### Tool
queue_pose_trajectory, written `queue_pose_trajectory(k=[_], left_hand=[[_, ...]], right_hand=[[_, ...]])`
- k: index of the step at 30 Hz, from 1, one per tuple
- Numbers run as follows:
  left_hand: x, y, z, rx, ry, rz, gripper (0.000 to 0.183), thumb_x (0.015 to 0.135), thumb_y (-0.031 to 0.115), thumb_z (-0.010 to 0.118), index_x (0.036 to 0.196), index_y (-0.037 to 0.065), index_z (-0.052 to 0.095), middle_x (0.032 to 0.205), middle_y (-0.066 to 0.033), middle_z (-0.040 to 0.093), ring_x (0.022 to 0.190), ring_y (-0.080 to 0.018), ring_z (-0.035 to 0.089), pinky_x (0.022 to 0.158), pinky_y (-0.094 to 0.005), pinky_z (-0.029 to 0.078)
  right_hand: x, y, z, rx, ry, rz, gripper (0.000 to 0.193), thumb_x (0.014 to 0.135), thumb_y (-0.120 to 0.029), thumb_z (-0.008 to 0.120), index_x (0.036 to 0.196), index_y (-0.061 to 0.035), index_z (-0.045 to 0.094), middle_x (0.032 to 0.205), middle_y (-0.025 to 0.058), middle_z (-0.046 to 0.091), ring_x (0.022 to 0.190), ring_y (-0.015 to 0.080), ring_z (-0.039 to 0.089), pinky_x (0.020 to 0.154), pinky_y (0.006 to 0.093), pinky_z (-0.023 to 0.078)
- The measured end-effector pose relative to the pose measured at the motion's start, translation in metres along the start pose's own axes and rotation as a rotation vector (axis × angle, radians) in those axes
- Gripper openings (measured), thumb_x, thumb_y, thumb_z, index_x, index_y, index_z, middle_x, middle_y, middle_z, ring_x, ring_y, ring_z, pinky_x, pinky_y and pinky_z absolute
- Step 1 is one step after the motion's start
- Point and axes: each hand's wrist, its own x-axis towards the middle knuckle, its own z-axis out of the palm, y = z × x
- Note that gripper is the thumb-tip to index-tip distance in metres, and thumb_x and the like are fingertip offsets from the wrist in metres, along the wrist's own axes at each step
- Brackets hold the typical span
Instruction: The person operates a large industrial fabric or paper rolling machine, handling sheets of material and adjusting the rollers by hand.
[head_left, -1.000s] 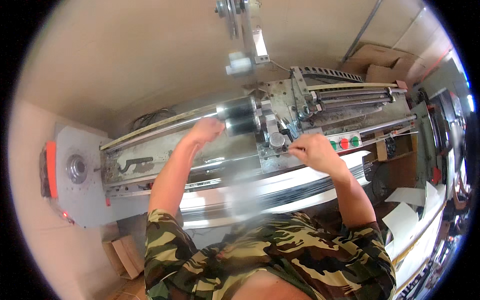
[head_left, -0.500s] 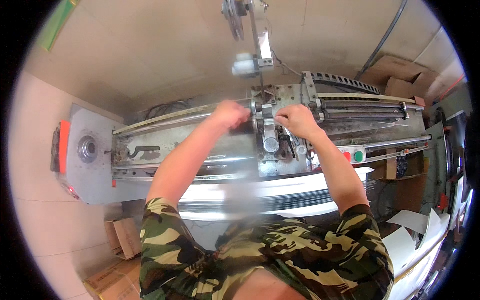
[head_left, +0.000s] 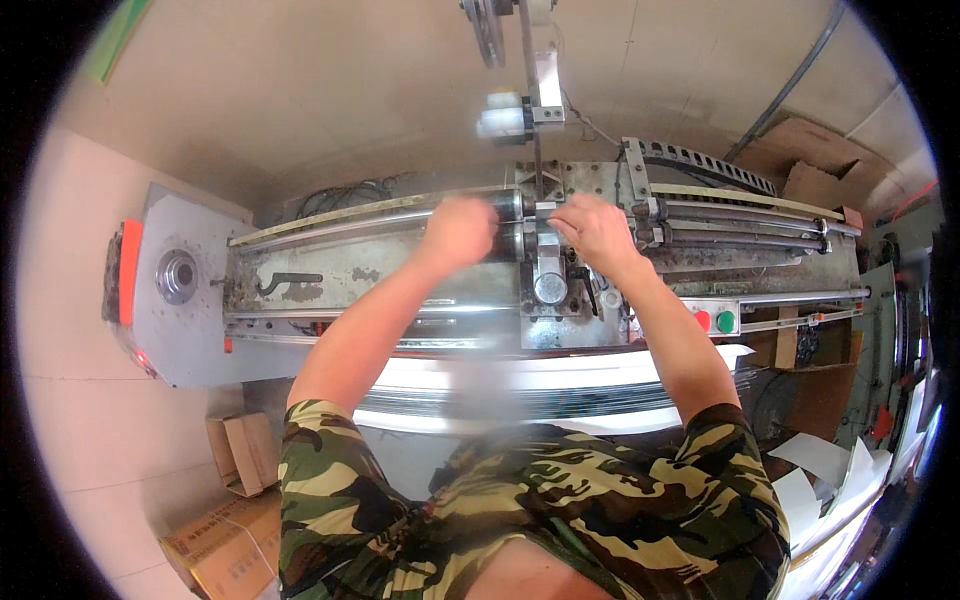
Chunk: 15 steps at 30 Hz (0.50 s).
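My left hand [head_left: 463, 232] is over the paired dark rollers [head_left: 507, 243], left of the machine's centre. Its fingers are curled in and slightly blurred; what they hold, if anything, is hidden. Fingers pinched together, my right hand [head_left: 597, 235] reaches the small metal clamp block [head_left: 545, 212] at the rollers' right end. Something thin may be between the fingertips, too small to name. Below the block sits a round metal knob [head_left: 549, 288], and beside it a black lever handle [head_left: 585, 286].
A hook spanner [head_left: 290, 281] lies on the machine bed at left. A control box with a red button [head_left: 703, 321] and a green button [head_left: 726, 321] is at right. Long white sheets [head_left: 590, 368] lie along the near side. Cardboard boxes [head_left: 225, 545] stand lower left.
The view has shifted slightly, so the machine appears farther right. Relative to it, my left hand has moved a little left, and my right fingertips are closer to the upper part of the clamp block.
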Motion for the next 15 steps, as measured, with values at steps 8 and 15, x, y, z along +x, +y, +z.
queue_pose_trajectory(k=[8,15], left_hand=[[0.0,-0.013,0.009,0.169,0.283,0.246,0.006,0.079,0.016,0.073,0.078,0.01,0.074,0.087,-0.0091,0.058,0.095,-0.0297,0.061,0.077,-0.0433,0.053],[0.016,-0.014,0.016,-0.022,0.236,0.182,0.011,0.074,0.015,0.08,0.076,0.007,0.073,0.088,-0.0099,0.062,0.093,-0.0308,0.063,0.08,-0.0435,0.052]], right_hand=[[0.006,0.025,-0.026,-0.066,-0.106,0.109,0.03,0.089,-0.032,0.072,0.111,-0.013,0.075,0.103,0.0123,0.072,0.095,0.034,0.068,0.079,0.0442,0.054],[0.018,0.041,-0.06,0.012,-0.436,0.349,0.03,0.091,-0.04,0.064,0.101,-0.0143,0.077,0.1,0.0117,0.074,0.099,0.0358,0.067,0.086,0.0448,0.053]])
